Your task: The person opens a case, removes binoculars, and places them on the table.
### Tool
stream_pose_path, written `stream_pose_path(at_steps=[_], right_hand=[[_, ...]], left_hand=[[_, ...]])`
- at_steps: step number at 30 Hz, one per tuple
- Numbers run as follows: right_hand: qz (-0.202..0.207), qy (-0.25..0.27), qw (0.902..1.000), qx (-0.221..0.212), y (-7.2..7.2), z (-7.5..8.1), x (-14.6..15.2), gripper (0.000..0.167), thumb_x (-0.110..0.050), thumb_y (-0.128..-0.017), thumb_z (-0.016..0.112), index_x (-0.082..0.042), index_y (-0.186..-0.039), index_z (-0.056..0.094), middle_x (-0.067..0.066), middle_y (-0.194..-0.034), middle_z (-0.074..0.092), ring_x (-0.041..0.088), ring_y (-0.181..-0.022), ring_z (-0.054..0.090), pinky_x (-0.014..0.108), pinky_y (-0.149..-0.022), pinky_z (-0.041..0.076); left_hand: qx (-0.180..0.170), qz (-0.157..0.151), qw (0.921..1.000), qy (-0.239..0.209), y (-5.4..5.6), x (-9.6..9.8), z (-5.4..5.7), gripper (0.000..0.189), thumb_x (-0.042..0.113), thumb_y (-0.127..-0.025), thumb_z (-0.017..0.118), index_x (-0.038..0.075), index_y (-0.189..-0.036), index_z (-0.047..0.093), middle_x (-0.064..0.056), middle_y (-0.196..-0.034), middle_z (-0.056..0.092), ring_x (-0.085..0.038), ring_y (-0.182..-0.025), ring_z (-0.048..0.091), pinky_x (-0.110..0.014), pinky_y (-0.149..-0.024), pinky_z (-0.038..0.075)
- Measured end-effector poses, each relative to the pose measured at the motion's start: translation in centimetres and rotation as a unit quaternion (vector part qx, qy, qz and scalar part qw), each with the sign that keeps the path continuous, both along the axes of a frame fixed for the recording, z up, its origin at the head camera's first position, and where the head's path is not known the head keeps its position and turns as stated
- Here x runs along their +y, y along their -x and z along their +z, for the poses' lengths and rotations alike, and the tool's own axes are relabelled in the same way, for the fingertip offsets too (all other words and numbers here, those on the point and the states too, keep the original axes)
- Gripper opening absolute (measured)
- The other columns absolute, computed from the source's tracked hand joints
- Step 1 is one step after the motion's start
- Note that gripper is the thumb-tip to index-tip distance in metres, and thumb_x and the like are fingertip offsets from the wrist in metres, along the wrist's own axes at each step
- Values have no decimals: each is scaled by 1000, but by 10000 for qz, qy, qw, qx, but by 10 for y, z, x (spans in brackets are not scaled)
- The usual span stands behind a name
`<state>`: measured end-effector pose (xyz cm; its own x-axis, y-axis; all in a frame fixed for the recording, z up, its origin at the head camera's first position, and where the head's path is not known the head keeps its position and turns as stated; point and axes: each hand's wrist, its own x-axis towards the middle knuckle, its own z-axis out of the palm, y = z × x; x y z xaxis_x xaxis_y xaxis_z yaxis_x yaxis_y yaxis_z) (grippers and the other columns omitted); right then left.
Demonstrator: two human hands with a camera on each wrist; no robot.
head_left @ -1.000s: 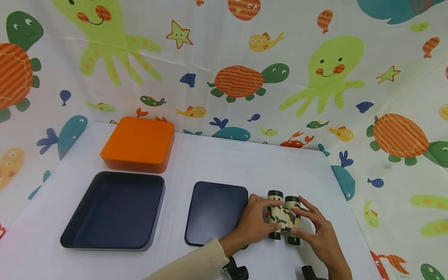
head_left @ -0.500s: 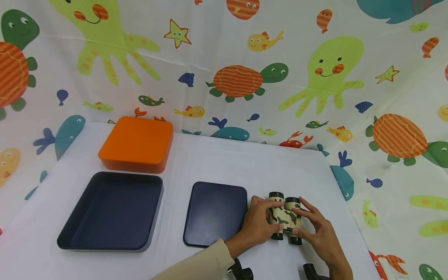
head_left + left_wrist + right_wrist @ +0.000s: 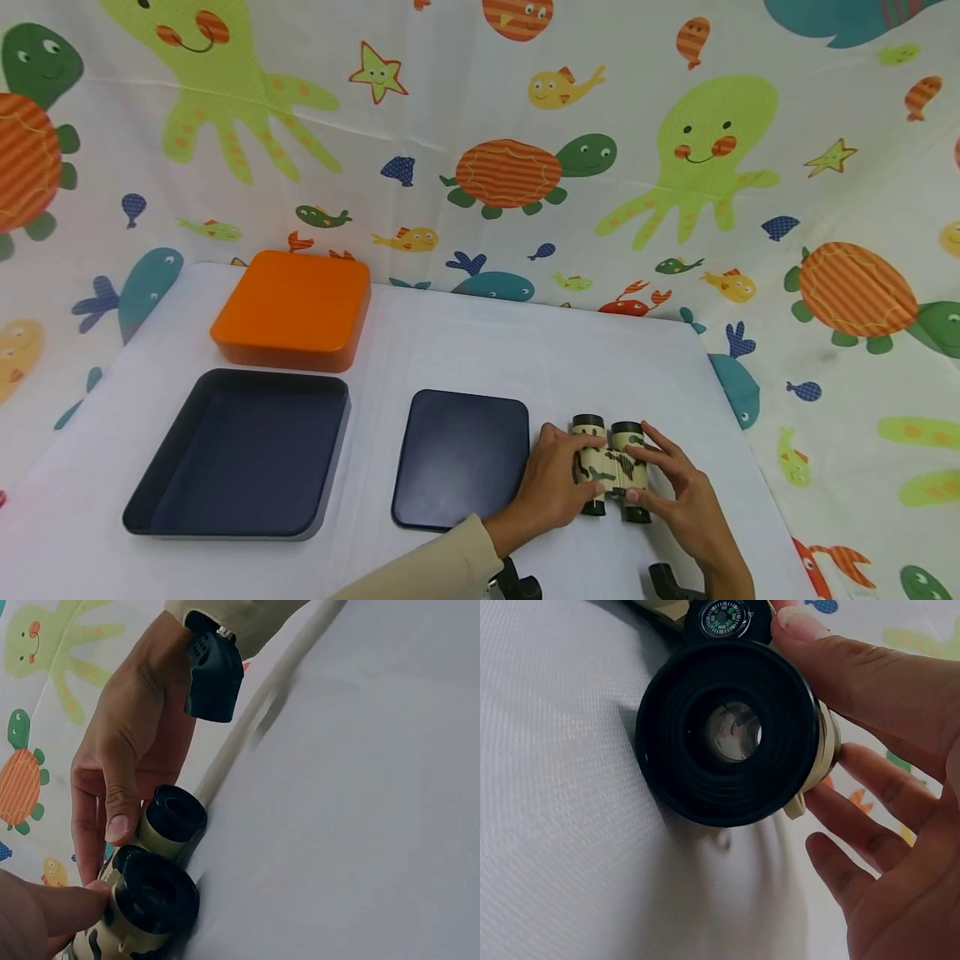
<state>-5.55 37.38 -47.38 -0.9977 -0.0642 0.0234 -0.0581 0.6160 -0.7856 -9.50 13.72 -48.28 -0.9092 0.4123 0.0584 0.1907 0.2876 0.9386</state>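
Note:
A pair of camouflage binoculars (image 3: pixel 613 468) with black ends lies on the white table at the right. My left hand (image 3: pixel 553 475) holds its left barrel, thumb near the eyepiece end and a finger near the far end. On the other barrel, my right hand (image 3: pixel 686 500) has a similar grip with thumb and fingertips. In the left wrist view both black eyepieces (image 3: pixel 159 892) face the camera. A small round compass (image 3: pixel 724 619) shows on the binoculars in the right wrist view, above one eyepiece (image 3: pixel 727 735). The undersides of the barrels are hidden.
Left of the hands lies a flat dark panel (image 3: pixel 461 458), its lower right corner under the left forearm. Further left is an open dark tray (image 3: pixel 330 483), with an orange box (image 3: pixel 292 304) behind it. A sea-animal printed cloth (image 3: pixel 420 108) hangs behind the table.
The binoculars have turned very slightly, with the left barrel's far end a little nearer to me. Both hands keep their hold, and the left hand has moved slightly to the right.

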Motion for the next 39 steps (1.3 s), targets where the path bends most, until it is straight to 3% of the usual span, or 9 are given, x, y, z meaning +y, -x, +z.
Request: stream_pose_path(at_steps=[4,10,14,16,18,21,25,32,39], right_hand=[[47,39,9998,163,0,-2,0,58,-13,-87,87,-15,-142,68,13,-171,37,-10,-154,25,-3,-111,27],[72,84,9997,205,0,-4,1,59,-10,-87,87,-14,-142,67,18,-170,36,-13,-153,25,-2,-111,28],[26,45,9999,136,-2,-3,0,58,-13,-88,87,-16,-142,67,15,-171,37,-15,-151,26,-3,-108,28],[-34,-9,10000,26,-2,-1,-2,56,-16,-89,86,-17,-142,68,13,-171,37,2,-160,25,17,-124,33],[-122,-143,9998,-42,0,2,-3,55,-19,-90,86,-18,-142,68,12,-171,38,21,-164,27,45,-130,34],[-272,-363,9989,-70,3,10,-8,54,-22,-92,85,-19,-143,67,11,-171,39,50,-158,29,83,-114,29],[-362,-587,9974,224,8,22,-17,56,-23,-94,83,-20,-147,64,12,-170,41,51,-157,31,86,-111,29],[-441,-779,9939,650,21,37,-48,71,-24,-92,85,-31,-156,54,9,-171,38,48,-158,31,88,-109,29],[-5,-744,9924,983,44,53,-90,76,-27,-95,81,-24,-162,45,10,-171,39,42,-158,36,80,-116,33]], left_hand=[[-172,-48,9997,-164,1,-1,-1,50,14,-90,86,21,-138,71,-5,-105,49,-6,-79,39,-22,-70,37],[-593,19,9971,-484,2,-1,0,49,9,-89,85,22,-134,73,-7,-111,47,-7,-81,42,-23,-70,40],[-690,97,9954,-655,1,-1,-1,49,7,-88,85,21,-133,72,-9,-114,47,-10,-83,45,-23,-71,42],[-675,144,9953,-685,1,-2,-2,49,6,-88,85,20,-133,71,-10,-116,47,-12,-84,48,-22,-71,43],[-604,212,9955,-692,2,-4,-2,49,5,-88,84,18,-133,70,-11,-119,49,-13,-84,50,-20,-70,43],[-471,297,9965,-627,3,-10,2,48,6,-90,83,18,-134,68,-12,-121,52,-9,-81,49,-19,-69,43],[-283,430,9968,-616,4,-19,10,47,7,-91,81,19,-134,67,-11,-119,54,-3,-76,44,-20,-69,42],[-108,603,9962,-613,9,-40,28,44,12,-96,78,20,-137,65,-9,-114,55,-9,-74,45,-23,-64,42],[-8,1049,9930,-544,16,-69,44,35,18,-101,71,23,-135,65,-8,-112,59,-13,-68,48,-26,-58,45]])
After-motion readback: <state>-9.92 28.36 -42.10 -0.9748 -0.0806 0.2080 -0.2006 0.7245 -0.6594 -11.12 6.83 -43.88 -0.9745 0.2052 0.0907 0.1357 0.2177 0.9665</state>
